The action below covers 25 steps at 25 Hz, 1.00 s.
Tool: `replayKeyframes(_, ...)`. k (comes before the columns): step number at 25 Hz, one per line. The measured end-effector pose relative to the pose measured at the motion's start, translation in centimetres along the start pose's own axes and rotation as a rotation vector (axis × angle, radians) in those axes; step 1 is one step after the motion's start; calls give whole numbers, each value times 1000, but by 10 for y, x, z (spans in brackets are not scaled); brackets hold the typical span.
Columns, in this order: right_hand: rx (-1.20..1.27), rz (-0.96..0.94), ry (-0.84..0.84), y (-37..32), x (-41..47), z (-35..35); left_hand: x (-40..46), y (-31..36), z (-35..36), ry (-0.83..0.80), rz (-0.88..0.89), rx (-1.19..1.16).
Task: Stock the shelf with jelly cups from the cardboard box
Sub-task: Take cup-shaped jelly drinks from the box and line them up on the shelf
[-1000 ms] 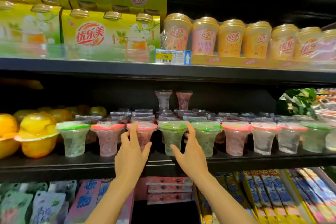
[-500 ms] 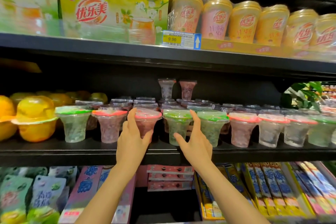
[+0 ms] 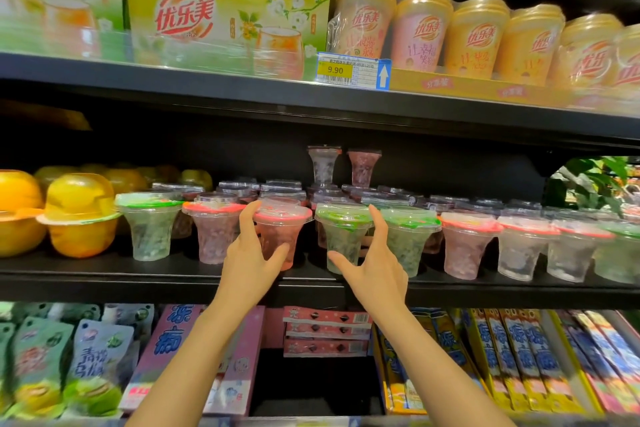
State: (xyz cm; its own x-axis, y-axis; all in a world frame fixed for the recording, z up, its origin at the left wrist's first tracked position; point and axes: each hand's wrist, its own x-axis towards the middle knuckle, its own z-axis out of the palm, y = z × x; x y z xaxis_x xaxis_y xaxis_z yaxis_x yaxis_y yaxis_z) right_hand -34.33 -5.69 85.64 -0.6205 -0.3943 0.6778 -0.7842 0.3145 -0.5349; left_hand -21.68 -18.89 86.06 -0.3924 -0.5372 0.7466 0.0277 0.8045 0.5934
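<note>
Clear plastic: jelly cups [image 3: 346,236] fill the front row of the black middle shelf [image 3: 138,274], lids alternating pink and green; more cups behind, two stacked higher at the back.
Left hand [image 3: 249,260]: you cup the pink-lidded cup [image 3: 280,236], forefinger up by its rim, thumb under its right side; looks like a loose hold, not a firm clamp.
Right hand [image 3: 377,267]: you frame the green-lidded cup [image 3: 341,239], thumb at its lower left, forefinger up at its right rim; fingers spread, contact light at best.
Cardboard box: not in view.
Step, judged: you're straightening or setting the two middle cups into the row.
Do it well: hold low on the narrow base, these flare wide at the top and would tip easily. Slide, don't lift. Keep the rims level with the neighbours, just beside them, not overlapping.
Risk: your knuckles bumping neighbouring cups either side.
</note>
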Motion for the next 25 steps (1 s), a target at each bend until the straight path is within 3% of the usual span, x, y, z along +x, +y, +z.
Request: replayKeyframes(25,-38,-67,69,8,-3,4,-2,0,0,63,-35,85)
